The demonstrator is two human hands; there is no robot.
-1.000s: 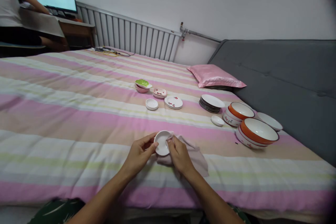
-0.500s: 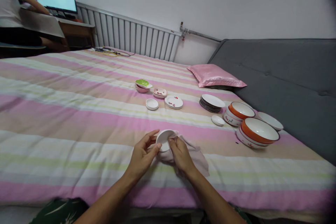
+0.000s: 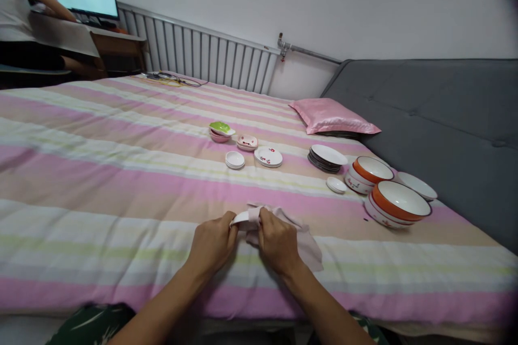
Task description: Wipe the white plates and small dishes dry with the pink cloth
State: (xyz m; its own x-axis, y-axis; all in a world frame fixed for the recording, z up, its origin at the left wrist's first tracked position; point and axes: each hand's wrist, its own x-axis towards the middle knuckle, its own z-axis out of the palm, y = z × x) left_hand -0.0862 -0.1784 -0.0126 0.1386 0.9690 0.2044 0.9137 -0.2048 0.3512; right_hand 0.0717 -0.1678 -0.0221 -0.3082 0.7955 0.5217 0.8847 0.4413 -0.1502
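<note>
Our left hand [image 3: 212,243] pinches the small white dish [image 3: 239,219] by its rim. Our right hand [image 3: 277,241] grips the pinkish-grey cloth [image 3: 304,240], folded over the dish's edge beside those fingertips.

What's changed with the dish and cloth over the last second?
The dish has tipped from facing the camera to edge-on and dropped slightly. The cloth now folds over its rim, pinched there by the right hand; the left hand has kept its grip on the other side. The stacked plates and orange bowls on the bed have not moved.
</note>
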